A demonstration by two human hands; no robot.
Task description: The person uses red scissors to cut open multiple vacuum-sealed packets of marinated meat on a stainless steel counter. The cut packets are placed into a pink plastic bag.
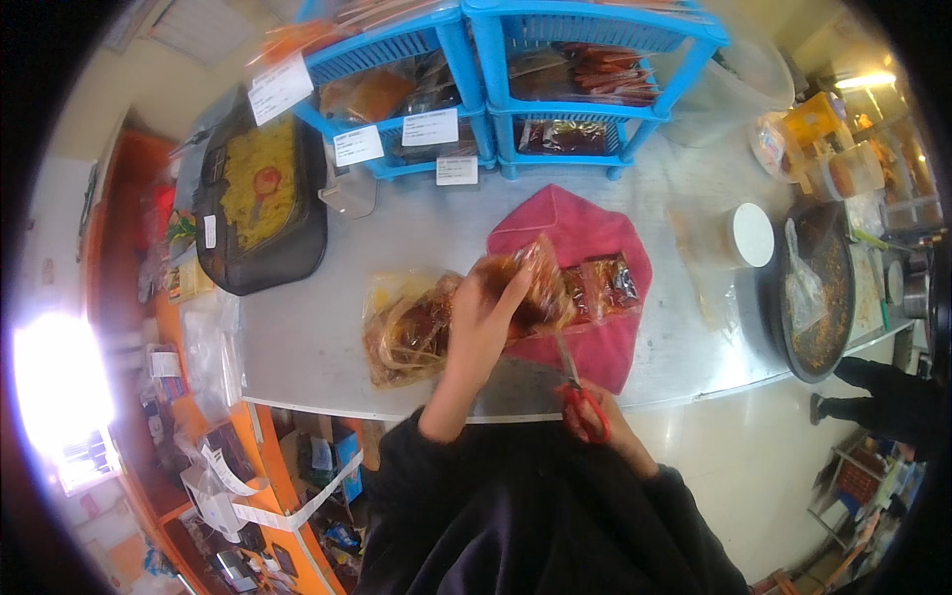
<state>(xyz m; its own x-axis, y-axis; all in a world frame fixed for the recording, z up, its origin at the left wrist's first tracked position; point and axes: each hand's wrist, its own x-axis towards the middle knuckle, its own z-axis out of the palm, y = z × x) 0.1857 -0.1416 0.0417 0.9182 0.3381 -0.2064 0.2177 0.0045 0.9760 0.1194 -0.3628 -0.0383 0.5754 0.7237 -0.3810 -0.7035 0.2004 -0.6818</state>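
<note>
My left hand (480, 316) grips a clear plastic packet (543, 286) of dark reddish-brown food, blurred and raised over a pink cloth (550, 216). Red-handled scissors (584, 416) are in my right hand (610, 420), their blades pointing up at the packet's lower edge. Whether the blades touch the plastic cannot be told. On the cloth, right of the held packet, lie more filled packets (613, 286) with dark sauce. A larger clear bag (405, 335) holding brown contents rests on the metal table (297, 349) beside my left wrist.
Blue plastic racks (487, 82) with packed food stand at the back. At left is a black container (305, 223) of yellow food. A white-lidded tub (751, 234) and a large dark pan (788, 327) stand at right. Another person's dark-clothed legs (866, 390) show beyond the table.
</note>
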